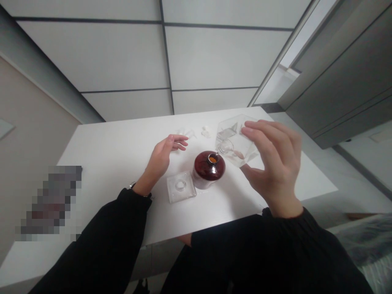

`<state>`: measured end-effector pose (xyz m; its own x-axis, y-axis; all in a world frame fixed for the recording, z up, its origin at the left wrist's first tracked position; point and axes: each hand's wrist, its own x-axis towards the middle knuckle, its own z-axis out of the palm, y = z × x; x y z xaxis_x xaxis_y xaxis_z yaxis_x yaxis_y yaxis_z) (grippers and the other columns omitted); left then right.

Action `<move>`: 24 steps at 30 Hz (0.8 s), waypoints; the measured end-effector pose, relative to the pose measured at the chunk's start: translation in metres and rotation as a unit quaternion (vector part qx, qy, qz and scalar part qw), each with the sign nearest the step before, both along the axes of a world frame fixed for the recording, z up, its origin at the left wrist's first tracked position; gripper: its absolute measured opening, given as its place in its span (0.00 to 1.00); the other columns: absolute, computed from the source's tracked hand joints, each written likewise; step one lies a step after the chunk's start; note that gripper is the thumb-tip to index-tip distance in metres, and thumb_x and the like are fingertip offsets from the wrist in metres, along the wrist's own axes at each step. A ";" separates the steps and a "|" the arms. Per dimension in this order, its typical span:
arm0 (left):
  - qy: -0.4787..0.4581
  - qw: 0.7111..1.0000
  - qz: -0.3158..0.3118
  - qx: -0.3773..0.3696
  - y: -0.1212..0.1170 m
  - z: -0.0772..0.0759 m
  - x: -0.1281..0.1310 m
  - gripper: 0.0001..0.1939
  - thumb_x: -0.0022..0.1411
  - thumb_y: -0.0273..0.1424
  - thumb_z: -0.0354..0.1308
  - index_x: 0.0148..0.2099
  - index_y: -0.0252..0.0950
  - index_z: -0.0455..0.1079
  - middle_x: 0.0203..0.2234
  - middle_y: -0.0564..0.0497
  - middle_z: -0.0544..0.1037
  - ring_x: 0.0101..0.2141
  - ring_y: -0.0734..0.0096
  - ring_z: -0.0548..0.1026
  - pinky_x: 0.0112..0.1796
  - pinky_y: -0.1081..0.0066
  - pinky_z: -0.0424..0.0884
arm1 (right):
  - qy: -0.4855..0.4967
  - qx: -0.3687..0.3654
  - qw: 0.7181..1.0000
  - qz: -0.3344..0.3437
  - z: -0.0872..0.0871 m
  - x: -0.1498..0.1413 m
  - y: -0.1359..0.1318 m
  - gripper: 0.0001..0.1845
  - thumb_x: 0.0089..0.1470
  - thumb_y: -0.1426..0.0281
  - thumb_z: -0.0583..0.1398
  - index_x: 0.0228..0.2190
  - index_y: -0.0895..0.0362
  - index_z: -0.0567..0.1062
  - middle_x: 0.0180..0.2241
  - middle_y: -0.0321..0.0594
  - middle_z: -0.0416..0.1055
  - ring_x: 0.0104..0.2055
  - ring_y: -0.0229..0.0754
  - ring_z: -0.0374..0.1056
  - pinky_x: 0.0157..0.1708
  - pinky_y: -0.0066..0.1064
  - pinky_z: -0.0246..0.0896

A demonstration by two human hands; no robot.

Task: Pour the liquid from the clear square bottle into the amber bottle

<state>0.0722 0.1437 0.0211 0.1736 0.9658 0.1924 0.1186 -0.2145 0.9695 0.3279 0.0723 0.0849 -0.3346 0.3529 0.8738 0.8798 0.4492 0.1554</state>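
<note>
Your right hand [272,167] clasped the clear bottle [234,136], apparently pouring into the red-brown bottle [206,168], needing steady aim; your left hand [162,156] hung loosely spread, empty.

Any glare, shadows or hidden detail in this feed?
All in the head view: bright glints on the dark red bottle; soft shadow beside it on the white table; the clear bottle blends into its pale background; a pixelated patch hides detail at left.

Likely a home room, 1 white table [116,143], dark-framed white panels [122,57], tall grey cabinetry [346,77]
</note>
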 end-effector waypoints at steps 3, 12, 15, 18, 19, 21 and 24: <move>-0.004 1.000 -0.005 0.003 0.001 -0.002 -0.001 0.34 0.74 0.60 0.45 0.49 0.37 0.80 0.41 0.44 0.85 0.41 0.61 0.82 0.51 0.59 0.76 | 0.006 0.004 1.000 0.023 0.003 -0.001 0.000 0.23 0.64 0.71 0.63 0.59 0.54 0.71 0.52 0.48 0.80 0.55 0.52 0.76 0.57 0.48 0.73; -0.003 1.000 -0.003 -0.004 0.000 0.000 -0.001 0.35 0.73 0.60 0.46 0.49 0.37 0.80 0.42 0.44 0.85 0.41 0.61 0.82 0.52 0.59 0.75 | 0.002 0.012 1.000 0.014 0.002 -0.002 0.002 0.22 0.66 0.68 0.61 0.59 0.54 0.70 0.52 0.49 0.79 0.55 0.53 0.76 0.56 0.50 0.74; 0.000 1.000 -0.002 -0.005 -0.001 0.001 -0.001 0.35 0.73 0.60 0.46 0.48 0.37 0.80 0.42 0.44 0.85 0.41 0.61 0.82 0.52 0.59 0.75 | 0.004 0.018 1.000 0.022 0.002 -0.002 0.002 0.22 0.66 0.69 0.61 0.59 0.55 0.71 0.52 0.50 0.79 0.55 0.53 0.76 0.55 0.49 0.74; 0.003 1.000 -0.003 -0.003 -0.001 0.001 -0.001 0.35 0.73 0.60 0.45 0.49 0.37 0.80 0.42 0.44 0.85 0.41 0.61 0.82 0.52 0.58 0.75 | 0.004 0.016 1.000 0.026 0.002 -0.001 0.002 0.22 0.66 0.68 0.60 0.60 0.54 0.70 0.52 0.50 0.79 0.55 0.53 0.75 0.56 0.50 0.73; 0.004 1.000 -0.004 -0.002 -0.001 0.000 -0.001 0.34 0.74 0.60 0.45 0.49 0.37 0.80 0.42 0.44 0.85 0.41 0.61 0.82 0.52 0.58 0.75 | 0.003 0.013 1.000 0.025 0.002 -0.001 0.002 0.23 0.66 0.68 0.60 0.60 0.54 0.70 0.52 0.50 0.79 0.55 0.53 0.75 0.57 0.50 0.73; 0.001 1.000 -0.005 0.000 -0.001 0.000 -0.001 0.34 0.74 0.59 0.45 0.49 0.37 0.80 0.42 0.44 0.85 0.41 0.61 0.82 0.52 0.59 0.75 | 0.002 0.009 1.000 0.023 0.002 -0.001 0.002 0.23 0.66 0.67 0.60 0.61 0.53 0.70 0.53 0.50 0.78 0.56 0.54 0.75 0.58 0.51 0.72; -0.002 1.000 -0.004 0.001 0.000 -0.001 -0.001 0.34 0.74 0.58 0.45 0.48 0.37 0.81 0.41 0.44 0.85 0.41 0.62 0.82 0.51 0.59 0.75 | 0.005 0.006 1.000 0.020 0.003 -0.002 0.002 0.22 0.66 0.67 0.60 0.61 0.53 0.70 0.53 0.49 0.78 0.56 0.54 0.75 0.57 0.51 0.72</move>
<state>0.0711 0.1438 0.0200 0.1812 0.9639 0.1953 0.1119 -0.2175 0.9696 0.3263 0.0741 0.0877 -0.3394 0.3292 0.8812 0.8625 0.4826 0.1520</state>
